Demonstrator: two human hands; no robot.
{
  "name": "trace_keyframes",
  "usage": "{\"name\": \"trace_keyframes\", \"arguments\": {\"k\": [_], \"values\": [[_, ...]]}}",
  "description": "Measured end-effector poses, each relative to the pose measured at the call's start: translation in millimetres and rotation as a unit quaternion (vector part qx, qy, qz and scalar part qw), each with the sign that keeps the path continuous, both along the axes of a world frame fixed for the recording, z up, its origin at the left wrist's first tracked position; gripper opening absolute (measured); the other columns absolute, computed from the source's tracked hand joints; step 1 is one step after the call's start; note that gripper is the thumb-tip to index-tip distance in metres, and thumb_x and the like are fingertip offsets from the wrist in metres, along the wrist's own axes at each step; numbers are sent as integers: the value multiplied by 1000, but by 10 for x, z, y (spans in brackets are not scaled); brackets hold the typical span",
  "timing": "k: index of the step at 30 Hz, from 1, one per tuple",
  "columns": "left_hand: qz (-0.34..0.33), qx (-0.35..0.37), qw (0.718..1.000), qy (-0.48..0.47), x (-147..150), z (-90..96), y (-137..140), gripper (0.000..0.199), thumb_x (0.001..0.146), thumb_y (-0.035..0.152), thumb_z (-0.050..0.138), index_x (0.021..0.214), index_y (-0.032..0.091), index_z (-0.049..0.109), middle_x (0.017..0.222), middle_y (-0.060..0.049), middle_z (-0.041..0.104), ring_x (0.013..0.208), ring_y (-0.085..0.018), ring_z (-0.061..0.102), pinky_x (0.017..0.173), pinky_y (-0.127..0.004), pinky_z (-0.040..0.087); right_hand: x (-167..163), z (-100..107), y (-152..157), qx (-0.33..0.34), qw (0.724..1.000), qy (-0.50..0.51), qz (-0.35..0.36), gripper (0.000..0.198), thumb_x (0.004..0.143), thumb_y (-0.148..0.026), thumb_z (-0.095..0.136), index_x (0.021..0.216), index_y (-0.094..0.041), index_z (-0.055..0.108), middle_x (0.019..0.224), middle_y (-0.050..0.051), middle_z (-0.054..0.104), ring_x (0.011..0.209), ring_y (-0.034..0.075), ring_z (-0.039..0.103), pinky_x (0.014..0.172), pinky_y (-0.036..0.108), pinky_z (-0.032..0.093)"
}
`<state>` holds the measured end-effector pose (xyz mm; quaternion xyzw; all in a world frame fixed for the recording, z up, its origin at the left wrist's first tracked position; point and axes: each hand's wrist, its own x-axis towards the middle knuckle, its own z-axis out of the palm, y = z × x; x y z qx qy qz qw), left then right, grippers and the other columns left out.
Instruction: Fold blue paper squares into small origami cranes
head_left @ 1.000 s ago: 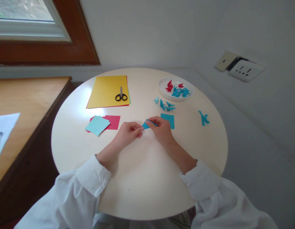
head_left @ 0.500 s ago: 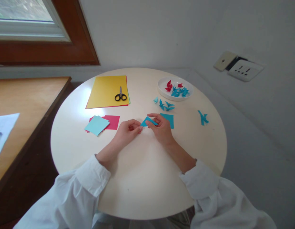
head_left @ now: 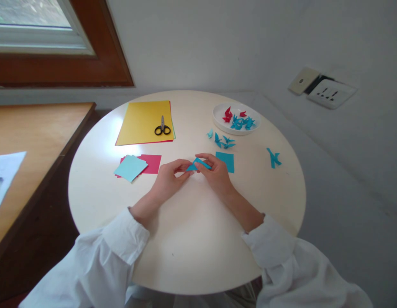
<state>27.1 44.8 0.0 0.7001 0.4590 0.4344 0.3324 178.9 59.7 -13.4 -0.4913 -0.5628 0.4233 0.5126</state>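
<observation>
A small piece of blue origami paper, folded to a triangle, is held between both hands over the middle of the round table. My left hand pinches its left corner between thumb and fingers. My right hand grips the right part, thumb in front, with the fingers partly hiding the paper. Just right of the hands lies a flat blue paper square. Behind them sit several folded blue paper cranes and a paler one.
A white dish with red and blue cranes stands at the back right. Black-handled scissors lie on yellow sheets. Pale blue squares overlap pink squares at left. Blue paper strips lie at right, on the table.
My left fingers have closed in on the left corner of the folded paper. The right fingers and the paper have shifted slightly left. Everything else lies as before.
</observation>
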Motion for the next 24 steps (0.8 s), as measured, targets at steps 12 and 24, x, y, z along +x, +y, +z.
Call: {"name": "trace_keyframes", "arguments": {"k": [12,24], "values": [[25,-37,999,0,5,77,-22,16,78,24,52,83,15,65,83,-7,70,74,-16,63,65,-26,49,-20,49,-30,4,999,-17,34,30,71,-39,62,92,-17,63,87,6,68,71,15,63,66,28,52],[63,-63,995,-47,18,72,1,12,74,25,56,71,15,62,71,-4,68,66,-15,60,60,-25,46,-29,74,-46,19,998,-17,52,18,65,-26,63,82,-19,60,83,3,64,76,15,61,69,28,50]]}}
